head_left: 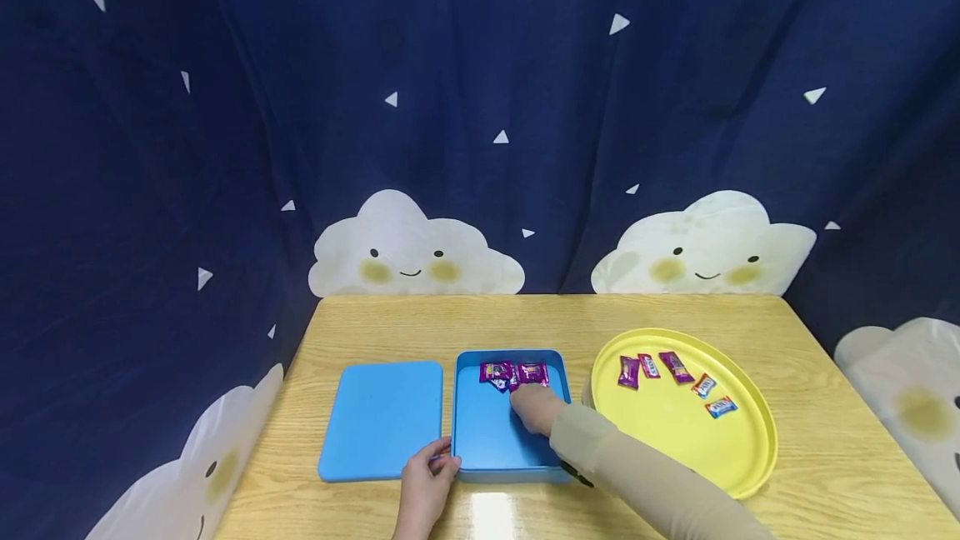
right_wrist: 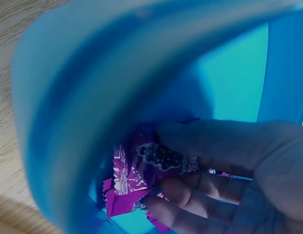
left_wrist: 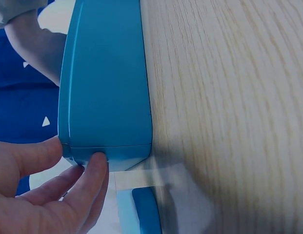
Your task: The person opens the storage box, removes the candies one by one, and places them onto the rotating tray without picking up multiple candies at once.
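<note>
A blue square box (head_left: 491, 440) stands on the table with its inside facing up. My left hand (head_left: 429, 482) holds the box at its near left corner; in the left wrist view the thumb is at the rim and the fingertips (left_wrist: 97, 163) touch the side wall. Down inside the box, my right hand (head_left: 534, 408) pinches a purple-wrapped candy (right_wrist: 158, 158) between thumb and fingers. Another purple-wrapped candy (head_left: 495, 371) and a few more wrapped pieces lie close around it at the box's far side, partly covered by that hand.
Left of the box lies a flat blue lid (head_left: 386, 423). To the right, a round yellow tray (head_left: 667, 432) bears several wrapped candies, such as a purple one (head_left: 677, 367) and a blue-and-red one (head_left: 721, 407). My right sleeve passes over the tray's near left edge. Behind the table hangs a dark blue curtain (head_left: 465, 48).
</note>
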`<state>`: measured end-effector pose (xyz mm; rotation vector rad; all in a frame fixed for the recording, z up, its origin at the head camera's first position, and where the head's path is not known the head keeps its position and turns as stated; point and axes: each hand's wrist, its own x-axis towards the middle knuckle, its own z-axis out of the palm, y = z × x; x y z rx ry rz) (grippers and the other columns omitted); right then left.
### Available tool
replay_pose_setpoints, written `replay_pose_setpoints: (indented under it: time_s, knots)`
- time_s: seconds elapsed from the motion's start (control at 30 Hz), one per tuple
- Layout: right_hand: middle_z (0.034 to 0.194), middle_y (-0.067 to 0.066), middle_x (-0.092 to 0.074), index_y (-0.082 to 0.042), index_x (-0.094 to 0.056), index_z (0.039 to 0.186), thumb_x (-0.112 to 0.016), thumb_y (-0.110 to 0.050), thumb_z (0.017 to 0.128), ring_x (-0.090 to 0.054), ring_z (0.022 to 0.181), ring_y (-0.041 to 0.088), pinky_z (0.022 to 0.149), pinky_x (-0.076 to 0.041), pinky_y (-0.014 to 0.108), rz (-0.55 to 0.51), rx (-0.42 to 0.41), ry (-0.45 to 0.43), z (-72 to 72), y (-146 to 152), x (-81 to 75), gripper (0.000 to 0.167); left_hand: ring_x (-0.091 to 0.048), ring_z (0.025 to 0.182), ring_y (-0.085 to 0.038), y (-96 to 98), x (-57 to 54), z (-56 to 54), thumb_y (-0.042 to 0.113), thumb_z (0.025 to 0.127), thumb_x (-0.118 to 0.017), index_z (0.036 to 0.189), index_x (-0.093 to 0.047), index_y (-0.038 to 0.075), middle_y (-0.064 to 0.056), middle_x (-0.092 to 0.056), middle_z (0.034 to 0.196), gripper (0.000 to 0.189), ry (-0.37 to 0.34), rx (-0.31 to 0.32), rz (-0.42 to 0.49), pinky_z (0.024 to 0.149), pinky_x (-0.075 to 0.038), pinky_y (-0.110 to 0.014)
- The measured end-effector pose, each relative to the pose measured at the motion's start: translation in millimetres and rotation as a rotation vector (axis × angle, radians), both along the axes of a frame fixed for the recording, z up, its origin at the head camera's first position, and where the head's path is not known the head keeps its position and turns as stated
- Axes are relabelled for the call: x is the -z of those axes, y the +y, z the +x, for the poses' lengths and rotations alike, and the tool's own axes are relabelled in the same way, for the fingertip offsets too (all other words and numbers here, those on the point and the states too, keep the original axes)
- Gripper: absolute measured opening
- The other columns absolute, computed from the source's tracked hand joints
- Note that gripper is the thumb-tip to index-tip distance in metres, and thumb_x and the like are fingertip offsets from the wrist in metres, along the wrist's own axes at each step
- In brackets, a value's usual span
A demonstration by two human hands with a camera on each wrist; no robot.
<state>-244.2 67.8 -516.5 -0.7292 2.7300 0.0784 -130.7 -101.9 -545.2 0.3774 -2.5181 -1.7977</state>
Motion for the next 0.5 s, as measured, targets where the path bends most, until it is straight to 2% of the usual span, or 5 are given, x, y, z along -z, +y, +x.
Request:
replay_pose_setpoints:
  time_s: [0.3,0.5]
  knots:
    - [0.071,0.004,-0.061,-0.006,-0.067,0.086,-0.064,-0.003,0.083,-0.05,0.061,0.014,0.067,-0.054,0.029,-0.03,0.037,-0.072,-3.8,2.1,3.7,0.005,-0.064,0.084,-0.026,0.2,2.6,-0.2,-0.003,0.08,-0.063,0.111,-0.057,-0.014,-0.023,-0.063,0.098,0.033,0.004,0.002,0.006,0.066,-0.054,-0.026]
    - [0.071,0.005,-0.06,-0.005,-0.066,0.085,-0.063,-0.001,0.083,-0.05,0.06,0.015,0.064,-0.053,0.028,-0.034,0.041,-0.099,-4.6,2.5,0.5,0.006,-0.064,0.084,-0.025,-0.3,2.7,0.0,-0.002,0.081,-0.064,0.111,-0.056,-0.014,-0.023,-0.063,0.099,0.033,0.022,0.004,0.014,0.066,-0.054,-0.024]
